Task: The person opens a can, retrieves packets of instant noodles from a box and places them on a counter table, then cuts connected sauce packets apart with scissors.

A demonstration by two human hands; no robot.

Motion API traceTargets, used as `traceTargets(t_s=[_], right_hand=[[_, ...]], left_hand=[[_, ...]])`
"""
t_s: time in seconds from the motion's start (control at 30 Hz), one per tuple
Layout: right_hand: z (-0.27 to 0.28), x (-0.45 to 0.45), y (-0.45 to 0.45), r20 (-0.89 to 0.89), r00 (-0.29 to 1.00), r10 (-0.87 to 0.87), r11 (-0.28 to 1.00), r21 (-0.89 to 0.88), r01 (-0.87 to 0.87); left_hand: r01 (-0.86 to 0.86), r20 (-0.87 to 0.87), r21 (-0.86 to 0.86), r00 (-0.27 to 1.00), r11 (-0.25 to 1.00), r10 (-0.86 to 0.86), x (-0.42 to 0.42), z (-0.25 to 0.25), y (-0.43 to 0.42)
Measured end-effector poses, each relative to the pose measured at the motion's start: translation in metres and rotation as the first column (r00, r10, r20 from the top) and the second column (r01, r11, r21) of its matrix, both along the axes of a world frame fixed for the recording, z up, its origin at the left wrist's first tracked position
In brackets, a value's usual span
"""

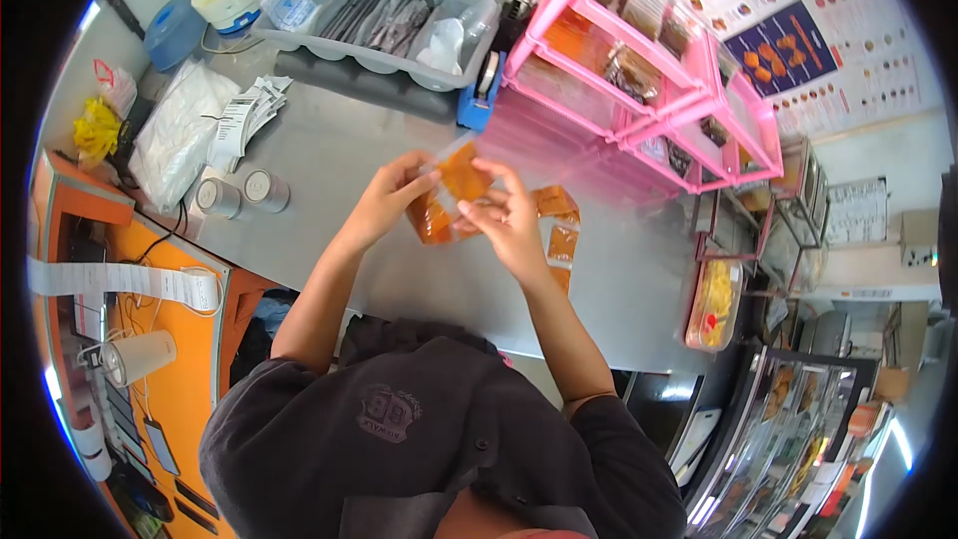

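Note:
Over the metal counter I hold orange-brown sauce sachets point(464, 176) in clear plastic, joined in a strip. My left hand point(391, 195) pinches the upper left edge of the strip. At its right side, the fingers of my right hand point(507, 218) are bent around a sachet edge. One sachet hangs lower between the two hands. More of the same sachets point(563, 243) lie on the counter to the right, partly behind my right hand and forearm; whether they join the held ones is hidden.
A grey tray point(329, 52) with wrapped cutlery stands at the back beside a blue tape dispenser point(481, 105). Pink shelves point(609, 125) rise at back right. Two cans point(266, 191), receipts point(236, 125) and white plastic bags point(180, 130) sit left. A yellow-filled container point(715, 304) is at right.

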State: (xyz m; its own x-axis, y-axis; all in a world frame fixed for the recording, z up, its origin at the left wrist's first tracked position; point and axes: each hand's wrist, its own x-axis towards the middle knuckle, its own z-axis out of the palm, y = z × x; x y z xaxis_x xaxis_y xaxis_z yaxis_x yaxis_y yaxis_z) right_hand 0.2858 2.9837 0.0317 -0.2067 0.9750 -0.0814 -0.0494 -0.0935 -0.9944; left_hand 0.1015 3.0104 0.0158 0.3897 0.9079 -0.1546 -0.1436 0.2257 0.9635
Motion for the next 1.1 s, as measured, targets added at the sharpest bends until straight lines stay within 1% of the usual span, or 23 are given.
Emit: traceTargets(t_s=[0.03,0.07,0.1,0.13,0.2,0.27,0.3,0.33,0.4,0.47,0.5,0.53,0.57,0.6,0.67,0.77,0.8,0.87,0.9,1.0,1.07,1.1], right_hand=[[-0.009,0.004,0.01,0.122,0.987,0.109,0.992,-0.077,-0.1],[-0.017,0.008,0.022,0.233,0.947,0.222,0.969,-0.164,-0.187],[-0.024,0.008,0.036,0.394,0.892,0.223,0.974,-0.122,-0.19],[-0.029,0.01,0.055,0.562,0.809,0.174,0.976,0.01,-0.217],[-0.032,0.013,0.098,0.807,0.59,-0.012,0.911,0.252,-0.327],[-0.008,0.004,0.147,0.89,0.403,-0.214,0.834,0.381,-0.399],[0.0,-0.001,0.177,0.926,0.256,-0.279,0.804,0.371,-0.464],[0.005,-0.004,0.209,0.931,0.106,-0.349,0.775,0.35,-0.527],[0.002,-0.003,0.271,0.849,-0.156,-0.505,0.711,0.307,-0.633],[-0.004,0.001,0.322,0.796,-0.285,-0.533,0.713,0.241,-0.658],[-0.009,0.007,0.344,0.803,-0.281,-0.526,0.707,0.229,-0.669],[-0.014,0.011,0.361,0.808,-0.276,-0.521,0.701,0.22,-0.679],[-0.02,0.013,0.377,0.808,-0.361,-0.466,0.763,0.161,-0.626],[-0.027,0.015,0.39,0.823,-0.392,-0.411,0.808,0.129,-0.575],[-0.041,0.016,0.407,0.851,-0.441,-0.286,0.886,0.059,-0.46],[-0.045,0.013,0.413,0.839,-0.497,-0.22,0.927,0.02,-0.375],[-0.049,0.013,0.415,0.817,-0.52,-0.25,0.923,0.04,-0.382],[-0.056,0.01,0.42,0.77,-0.563,-0.301,0.919,0.076,-0.387],[-0.058,0.008,0.422,0.762,-0.575,-0.297,0.924,0.079,-0.373],[-0.051,-0.001,0.424,0.742,-0.609,-0.281,0.939,0.082,-0.333],[-0.043,-0.007,0.425,0.639,-0.69,-0.341,0.915,0.059,-0.399],[-0.028,-0.015,0.417,0.622,-0.692,-0.366,0.91,0.085,-0.405]], left_hand=[[-0.042,-0.047,0.008,0.998,0.999,0.042,-0.008,-0.023,-0.001],[-0.082,-0.095,0.017,0.992,0.997,0.083,-0.014,-0.052,-0.001],[-0.12,-0.143,0.026,0.982,0.992,0.123,-0.018,-0.075,-0.003],[-0.115,-0.155,-0.04,0.982,0.993,0.107,-0.023,-0.088,-0.005],[-0.103,-0.178,-0.172,0.982,0.98,0.072,-0.03,-0.107,-0.013],[-0.134,-0.027,-0.242,0.991,0.961,0.132,-0.028,-0.12,-0.016],[-0.144,0.049,-0.277,0.985,0.95,0.163,-0.027,-0.122,-0.015],[-0.125,0.079,-0.294,0.985,0.948,0.154,-0.029,-0.122,-0.013],[-0.086,0.141,-0.327,0.98,0.941,0.139,-0.032,-0.118,-0.007],[-0.092,0.208,-0.392,0.96,0.915,0.186,-0.036,-0.115,-0.002],[-0.094,0.239,-0.421,0.948,0.902,0.21,-0.038,-0.115,0.001],[-0.049,0.268,-0.407,0.948,0.912,0.171,-0.043,-0.116,0.003],[-0.007,0.295,-0.389,0.946,0.921,0.131,-0.05,-0.118,0.003],[0.034,0.319,-0.371,0.943,0.928,0.093,-0.055,-0.119,0.004],[0.054,0.328,-0.385,0.941,0.921,0.082,-0.061,-0.117,0.001],[0.055,0.359,-0.392,0.928,0.918,0.098,-0.06,-0.117,0.004],[0.055,0.372,-0.395,0.922,0.917,0.105,-0.058,-0.116,0.005],[0.102,0.371,-0.369,0.927,0.924,0.046,-0.056,-0.109,0.012],[0.125,0.37,-0.354,0.929,0.927,0.016,-0.056,-0.104,0.017],[0.145,0.451,-0.337,0.892,0.93,0.024,-0.05,-0.086,0.027],[0.16,0.457,-0.31,0.889,0.937,-0.001,-0.047,-0.073,0.032],[0.171,0.459,-0.305,0.888,0.937,-0.013,-0.046,-0.067,0.033]])
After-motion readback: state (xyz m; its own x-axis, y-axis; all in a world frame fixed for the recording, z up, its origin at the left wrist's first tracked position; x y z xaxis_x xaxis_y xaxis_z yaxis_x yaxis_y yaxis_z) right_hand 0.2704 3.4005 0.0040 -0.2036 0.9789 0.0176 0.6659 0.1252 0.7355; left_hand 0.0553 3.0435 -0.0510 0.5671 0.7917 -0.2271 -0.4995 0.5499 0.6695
